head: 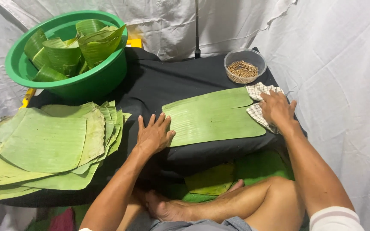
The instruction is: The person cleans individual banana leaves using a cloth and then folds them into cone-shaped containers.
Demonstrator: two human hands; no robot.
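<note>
A single banana leaf piece (213, 116) lies flat on the black cloth-covered table (159, 81) in front of me. My left hand (153, 134) rests flat, fingers spread, on the leaf's left edge. My right hand (276, 108) presses on a checked cloth (256, 92) at the leaf's right end. Neither hand grips anything that I can see.
A stack of cut banana leaves (48, 145) lies at the left. A green basin (86, 81) with folded leaf cones stands at the back left. A small clear bowl of wooden picks (243, 67) sits at the back right. My crossed legs (219, 205) are below the table.
</note>
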